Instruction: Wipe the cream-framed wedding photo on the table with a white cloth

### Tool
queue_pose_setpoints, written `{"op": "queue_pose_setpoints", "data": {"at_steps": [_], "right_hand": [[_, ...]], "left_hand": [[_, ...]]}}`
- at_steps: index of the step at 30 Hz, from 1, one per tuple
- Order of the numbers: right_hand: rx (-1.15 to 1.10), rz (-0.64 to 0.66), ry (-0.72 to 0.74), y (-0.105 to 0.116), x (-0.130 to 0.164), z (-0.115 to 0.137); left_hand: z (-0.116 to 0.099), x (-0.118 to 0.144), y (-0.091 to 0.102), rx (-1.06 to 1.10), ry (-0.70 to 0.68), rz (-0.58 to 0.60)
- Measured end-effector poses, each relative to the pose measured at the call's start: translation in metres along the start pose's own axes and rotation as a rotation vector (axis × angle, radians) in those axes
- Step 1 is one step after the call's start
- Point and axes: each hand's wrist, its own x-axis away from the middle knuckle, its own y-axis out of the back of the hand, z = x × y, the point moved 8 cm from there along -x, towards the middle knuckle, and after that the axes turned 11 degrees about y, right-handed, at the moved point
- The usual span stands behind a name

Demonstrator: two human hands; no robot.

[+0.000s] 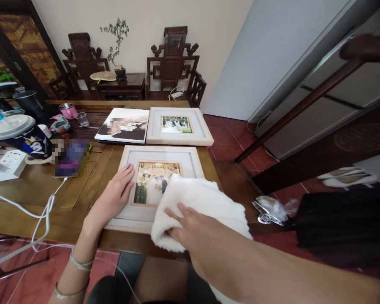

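A white-framed photo [164,156] lies flat on the wooden table [82,190], close to its near edge. My left hand [115,196] rests flat on the frame's left border, fingers spread, holding nothing. My right hand [186,226] presses on a fluffy white cloth [202,202] that covers the frame's lower right corner and hangs past the table edge. The fingers lie on top of the cloth rather than curled around it.
Behind it lie a second white-framed photo [179,125] and an unframed photo panel [123,125]. To the left are a phone on a white cable [70,158], a power strip [14,162], plates [9,125], a pink cup [68,110] and a small glass [82,119]. Carved chairs [174,63] stand behind.
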Motion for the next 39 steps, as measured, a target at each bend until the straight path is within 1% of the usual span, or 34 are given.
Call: {"op": "queue_pose_setpoints", "data": {"at_steps": [2, 3, 5, 8, 9, 11, 12, 14, 16, 19, 21, 23, 24, 26, 28, 30, 32, 33, 35, 36, 39], "right_hand": [[0.020, 0.076, -0.038, -0.001, -0.013, -0.016], [0.031, 0.098, -0.066, -0.001, -0.018, -0.028], [0.083, 0.057, -0.127, 0.005, -0.026, -0.059], [0.286, -0.059, -0.189, 0.017, -0.033, -0.103], [0.361, -0.084, -0.202, 0.020, -0.033, -0.112], [0.461, -0.077, -0.212, 0.020, -0.033, -0.120], [0.483, -0.058, -0.211, 0.018, -0.032, -0.118], [0.479, 0.005, -0.192, 0.012, -0.026, -0.104], [0.428, 0.079, -0.144, 0.004, -0.017, -0.078], [0.265, 0.209, -0.019, -0.009, -0.005, -0.031], [0.131, 0.207, 0.047, -0.011, -0.002, -0.006], [0.028, 0.139, 0.051, -0.008, -0.005, 0.003], [0.002, 0.104, 0.035, -0.006, -0.010, 0.000], [0.004, 0.072, -0.027, -0.007, -0.022, -0.016], [0.069, 0.053, -0.101, -0.007, -0.037, -0.044], [0.169, 0.012, -0.162, -0.002, -0.052, -0.076], [0.262, -0.047, -0.146, 0.005, -0.065, -0.098], [0.292, -0.066, -0.133, 0.007, -0.069, -0.104], [0.305, -0.076, -0.110, 0.008, -0.073, -0.107], [0.293, -0.074, -0.099, 0.008, -0.073, -0.103], [0.205, -0.025, -0.069, 0.003, -0.063, -0.075]], "left_hand": [[-0.001, 0.000, 0.000, 0.005, 0.000, 0.018], [-0.001, 0.001, 0.000, 0.007, 0.000, 0.026], [0.000, 0.001, 0.000, 0.012, 0.010, 0.038], [0.001, 0.001, 0.000, 0.018, 0.026, 0.042], [0.001, 0.001, 0.001, 0.017, 0.026, 0.042], [0.001, 0.001, 0.001, 0.014, 0.020, 0.037], [0.001, 0.001, 0.000, 0.012, 0.017, 0.035], [0.002, 0.001, -0.001, 0.009, 0.014, 0.031], [0.002, 0.001, -0.001, 0.012, 0.011, 0.018], [0.002, 0.001, -0.001, 0.021, 0.026, -0.002], [0.001, 0.002, -0.002, 0.022, 0.032, 0.000], [0.000, 0.002, -0.002, 0.019, 0.030, 0.009], [0.000, 0.002, -0.002, 0.019, 0.028, 0.012], [0.000, 0.002, -0.002, 0.020, 0.031, 0.020], [0.001, 0.003, -0.002, 0.019, 0.036, 0.027], [0.002, 0.003, -0.002, 0.017, 0.037, 0.035], [0.002, 0.003, -0.002, 0.013, 0.038, 0.041], [0.001, 0.002, -0.002, 0.013, 0.038, 0.043], [0.001, 0.002, -0.001, 0.017, 0.036, 0.038], [0.000, 0.002, -0.001, 0.020, 0.032, 0.032], [-0.001, 0.002, 0.000, 0.028, 0.011, 0.011]]}}
